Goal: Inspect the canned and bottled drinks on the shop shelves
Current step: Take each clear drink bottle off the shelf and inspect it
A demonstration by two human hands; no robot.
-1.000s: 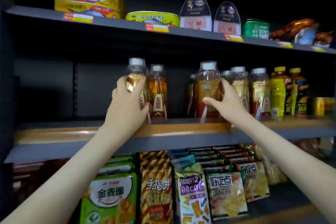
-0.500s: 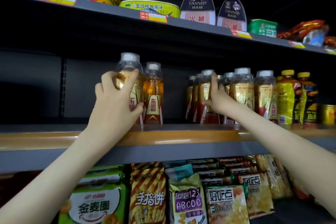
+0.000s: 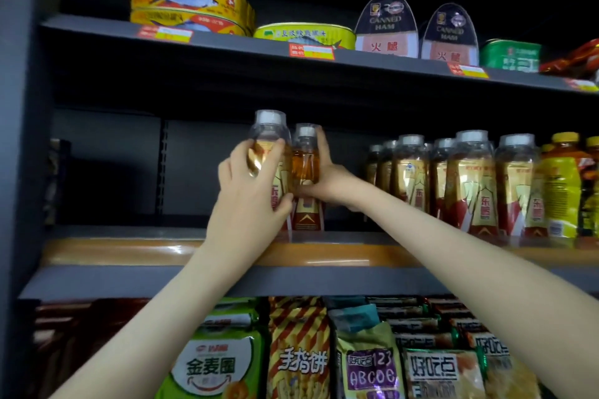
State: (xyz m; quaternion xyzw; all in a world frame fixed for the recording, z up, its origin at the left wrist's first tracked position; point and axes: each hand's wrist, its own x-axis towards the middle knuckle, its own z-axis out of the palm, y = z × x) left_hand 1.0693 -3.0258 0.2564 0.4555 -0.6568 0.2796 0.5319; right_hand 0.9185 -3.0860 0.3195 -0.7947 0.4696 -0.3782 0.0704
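Clear glossy plastic bottles (image 3: 470, 178), shiny metal fish tins (image 3: 191, 3), glossy foil snack bags (image 3: 298, 350), matt grey shelf (image 3: 162, 280)

The front bottle (image 3: 270, 136) and the back bottle (image 3: 304, 165) hold amber drink under clear tops and white caps, with gold-and-red labels. Yellow bottles (image 3: 562, 191) stand at the right end of the grey middle shelf (image 3: 129, 282), whose front strip is orange. On the top shelf (image 3: 227, 52), fish tins (image 3: 191, 0) are yellow and red, ham tins (image 3: 385, 26) dark blue over pink. A snack bag (image 3: 298, 327) below has red-and-yellow diagonal stripes.
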